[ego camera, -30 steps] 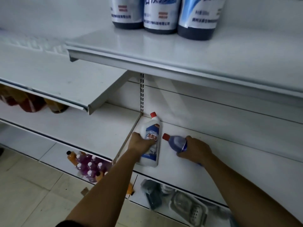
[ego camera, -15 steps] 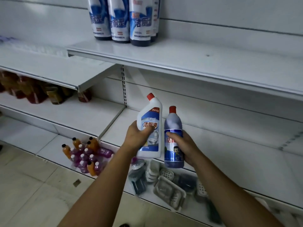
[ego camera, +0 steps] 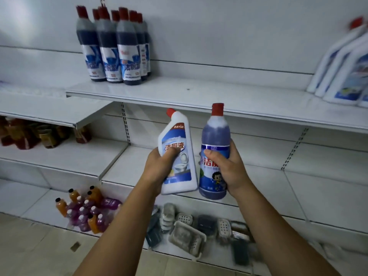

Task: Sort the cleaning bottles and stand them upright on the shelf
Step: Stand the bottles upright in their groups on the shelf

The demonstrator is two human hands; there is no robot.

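In the head view, two bottles are being held upright, side by side, in front of the shelves. One white angled-neck bottle (ego camera: 179, 136) is being gripped by the curled fingers of the left hand (ego camera: 157, 170), and one blue bottle (ego camera: 216, 134) by those of the right hand (ego camera: 231, 170). Seven dark bottles (ego camera: 111, 46) are being kept standing on the upper shelf (ego camera: 199, 92), and at least three blurred white containers (ego camera: 342, 72) at its right end. Compared with half a second earlier, both held bottles are being carried higher, nearer that shelf's edge.

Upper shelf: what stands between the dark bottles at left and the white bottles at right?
Nothing stands there; the head view shows bare shelf between the dark bottles and white bottles.
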